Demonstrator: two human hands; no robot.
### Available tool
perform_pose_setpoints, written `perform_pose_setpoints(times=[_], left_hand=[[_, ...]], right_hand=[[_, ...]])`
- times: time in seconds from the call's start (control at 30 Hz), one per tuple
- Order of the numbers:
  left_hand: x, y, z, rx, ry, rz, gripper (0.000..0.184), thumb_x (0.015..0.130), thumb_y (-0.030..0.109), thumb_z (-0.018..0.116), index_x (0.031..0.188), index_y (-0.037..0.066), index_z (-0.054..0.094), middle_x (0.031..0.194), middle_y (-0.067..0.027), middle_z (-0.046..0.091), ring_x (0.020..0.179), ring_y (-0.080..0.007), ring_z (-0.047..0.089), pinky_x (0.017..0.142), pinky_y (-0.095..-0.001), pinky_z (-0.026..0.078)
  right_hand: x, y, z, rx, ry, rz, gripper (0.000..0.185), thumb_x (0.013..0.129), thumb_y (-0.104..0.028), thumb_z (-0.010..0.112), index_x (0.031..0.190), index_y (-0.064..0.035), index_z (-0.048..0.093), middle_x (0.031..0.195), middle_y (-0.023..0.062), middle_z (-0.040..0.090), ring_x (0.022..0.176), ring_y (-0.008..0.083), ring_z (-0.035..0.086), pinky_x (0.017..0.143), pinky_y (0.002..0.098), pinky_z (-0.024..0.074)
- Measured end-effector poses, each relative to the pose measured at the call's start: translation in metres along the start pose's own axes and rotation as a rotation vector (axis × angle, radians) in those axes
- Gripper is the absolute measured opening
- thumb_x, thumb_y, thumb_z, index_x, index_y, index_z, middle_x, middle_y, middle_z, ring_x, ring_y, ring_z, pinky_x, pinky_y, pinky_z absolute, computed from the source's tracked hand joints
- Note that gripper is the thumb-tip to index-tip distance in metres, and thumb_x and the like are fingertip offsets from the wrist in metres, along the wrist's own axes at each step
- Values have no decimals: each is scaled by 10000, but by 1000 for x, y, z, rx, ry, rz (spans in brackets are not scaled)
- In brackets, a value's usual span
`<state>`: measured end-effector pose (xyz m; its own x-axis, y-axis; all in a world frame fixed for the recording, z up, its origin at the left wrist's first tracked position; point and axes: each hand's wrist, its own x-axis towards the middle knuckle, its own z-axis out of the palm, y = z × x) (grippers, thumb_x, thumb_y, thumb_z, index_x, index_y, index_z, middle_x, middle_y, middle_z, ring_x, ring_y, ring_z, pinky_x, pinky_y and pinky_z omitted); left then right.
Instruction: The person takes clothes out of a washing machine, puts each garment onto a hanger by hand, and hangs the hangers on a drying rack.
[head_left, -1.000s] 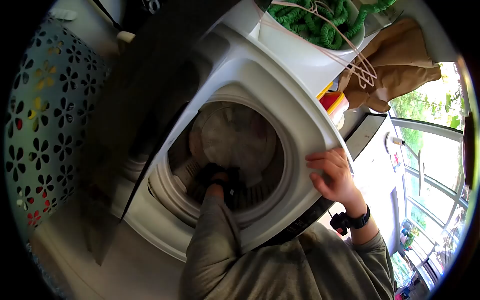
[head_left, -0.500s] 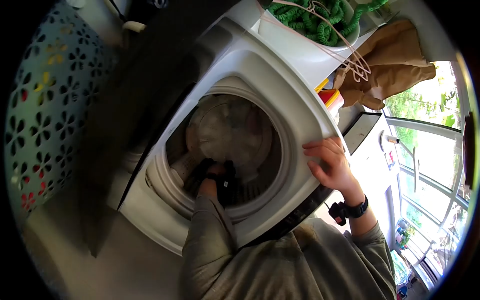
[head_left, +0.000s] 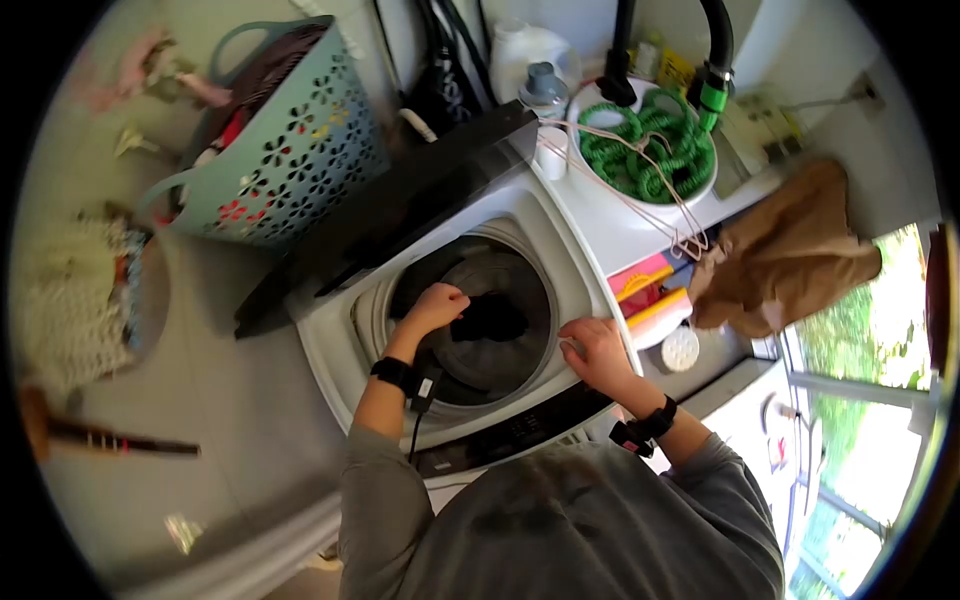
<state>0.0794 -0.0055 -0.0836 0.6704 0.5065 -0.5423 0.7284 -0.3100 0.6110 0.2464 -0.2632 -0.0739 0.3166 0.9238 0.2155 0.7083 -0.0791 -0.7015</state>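
Before me stands a top-loading washing machine (head_left: 330,378) with its dark lid (head_left: 400,185) raised. Above the drum's opening, my left hand (head_left: 435,308) has its fingers closed on a black piece of clothing (head_left: 490,317), which shows dark against the grey drum floor (head_left: 500,275). Whether it is a sock or some other garment I cannot tell. My right hand (head_left: 600,355) lies on the machine's rim at the right with loosely bent fingers, holding nothing. Each wrist wears a black strap with a small device.
Behind the lid at the left is a green-blue laundry basket (head_left: 290,170) filled with clothes. A white basin (head_left: 690,190) holds a coiled green hose (head_left: 650,160), with pink hangers (head_left: 690,235) across it. Brown paper (head_left: 785,250) lies to the right; bottles (head_left: 545,90) stand at the back.
My left hand has come up from deep inside the drum, bringing the black clothing into view. My right hand stays on the rim. The view has shifted, showing more of the basket and basin.
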Motion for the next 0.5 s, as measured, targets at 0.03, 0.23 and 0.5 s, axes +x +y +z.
perform_pose_setpoints(times=[0.03,0.23,0.5], left_hand=[[-21,18,-8,8,49,57,270,781,203,532,688,-47,575,617,-101,593,596,-177,589,564,-312,438],[-156,125,-32,-159,374,194,226,815,126,517,646,-22,545,539,-1,481,522,-69,462,539,-258,422],[-321,214,-24,-543,1009,461,162,840,88,507,696,21,538,582,24,474,538,-45,426,649,-234,428]], right_hand=[[1,1,-4,-9,-32,-11,135,718,-134,610,846,-101,585,852,47,588,805,223,556,728,340,364],[32,-1,-35,325,-405,189,533,734,-195,637,1172,-29,383,844,150,582,850,299,562,769,421,415],[100,-46,-39,248,-314,-481,501,669,-114,663,1113,-19,451,930,208,570,969,352,535,824,393,429]])
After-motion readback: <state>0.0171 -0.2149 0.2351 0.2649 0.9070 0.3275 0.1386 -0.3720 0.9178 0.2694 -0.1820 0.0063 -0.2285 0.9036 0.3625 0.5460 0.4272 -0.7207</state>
